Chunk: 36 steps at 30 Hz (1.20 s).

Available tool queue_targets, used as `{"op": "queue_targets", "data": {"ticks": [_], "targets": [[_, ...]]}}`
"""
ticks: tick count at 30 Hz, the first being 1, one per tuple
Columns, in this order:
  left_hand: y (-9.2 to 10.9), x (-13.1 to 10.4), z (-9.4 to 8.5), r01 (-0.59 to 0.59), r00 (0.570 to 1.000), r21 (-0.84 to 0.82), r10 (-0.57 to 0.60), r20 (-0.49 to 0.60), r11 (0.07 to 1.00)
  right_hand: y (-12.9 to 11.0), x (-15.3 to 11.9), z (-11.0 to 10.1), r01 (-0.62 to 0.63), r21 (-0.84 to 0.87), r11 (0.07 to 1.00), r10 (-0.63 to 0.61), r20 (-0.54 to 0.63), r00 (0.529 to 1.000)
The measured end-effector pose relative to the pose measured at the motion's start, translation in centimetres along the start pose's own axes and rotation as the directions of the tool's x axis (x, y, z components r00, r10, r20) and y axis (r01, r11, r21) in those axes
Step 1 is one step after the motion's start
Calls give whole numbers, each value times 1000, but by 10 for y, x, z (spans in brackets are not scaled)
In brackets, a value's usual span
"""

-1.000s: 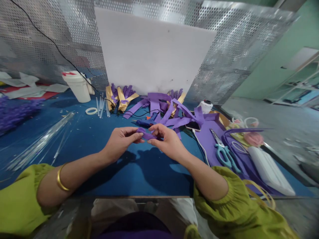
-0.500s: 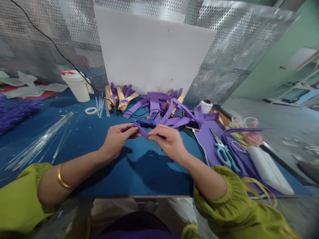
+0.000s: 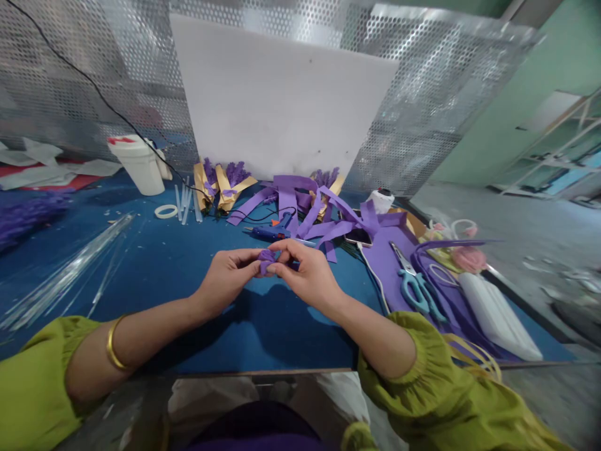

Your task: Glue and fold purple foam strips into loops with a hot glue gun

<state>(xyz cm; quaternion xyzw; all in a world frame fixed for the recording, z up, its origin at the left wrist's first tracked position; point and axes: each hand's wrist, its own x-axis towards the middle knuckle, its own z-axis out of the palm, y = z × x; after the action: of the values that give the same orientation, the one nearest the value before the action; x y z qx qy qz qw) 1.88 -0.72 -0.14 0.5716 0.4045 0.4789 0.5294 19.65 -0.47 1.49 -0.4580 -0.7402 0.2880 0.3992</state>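
Note:
Between my two hands, above the blue table, is a short purple strip (image 3: 266, 260) bunched into a small roll or fold. My left hand (image 3: 230, 275) pinches its left side between thumb and fingers. On the other side, my right hand (image 3: 303, 269) has thumb and fingers closed on the same strip. Whether it is paper or felt I cannot tell. A blue glue gun (image 3: 270, 232) lies just beyond my fingers. Behind it, long purple strips (image 3: 293, 194) are heaped in loose loops.
Light-blue-handled scissors (image 3: 417, 289) lie on purple sheet material at the right, near a white packet (image 3: 500, 313). Glue sticks (image 3: 185, 203), a tape roll (image 3: 166, 212) and a white bin (image 3: 141, 166) stand back left. Small wrapped lavender bunches (image 3: 230, 185) rest before a white board (image 3: 282, 94).
My hands have come closer together. The strip, stretched between them before, is now gathered into a compact bunch. The view has shifted slightly.

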Motion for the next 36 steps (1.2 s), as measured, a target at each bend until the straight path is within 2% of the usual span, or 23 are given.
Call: {"op": "queue_targets", "data": {"ticks": [6, 12, 19, 27, 31, 36], "targets": [[-3, 0, -3, 63, 995, -33, -60, 77, 997, 5, 2, 0, 12, -55, 998, -14, -28, 1000], [-1, 0, -3, 45, 998, 97, -49, 44, 994, 8, 1, 2, 25, -71, 997, -27, -31, 999], [-6, 2, -6, -15, 1000, 90, 13, 28, 996, 5, 0, 1, 41, 8, 999, -41, 7, 999], [-1, 3, -3, 13, 996, 86, -21, 90, 996, 9, 2, 3, 5, -5, 1000, -5, -42, 999], [2, 4, -4, 10, 1000, 121, -12, 12, 993, 10, 4, -1, -33, 4, 999, 33, -20, 999], [7, 9, -8, 33, 994, 90, -23, -109, 995, 10, 10, -15, -84, -22, 996, 84, 26, 996]]}}
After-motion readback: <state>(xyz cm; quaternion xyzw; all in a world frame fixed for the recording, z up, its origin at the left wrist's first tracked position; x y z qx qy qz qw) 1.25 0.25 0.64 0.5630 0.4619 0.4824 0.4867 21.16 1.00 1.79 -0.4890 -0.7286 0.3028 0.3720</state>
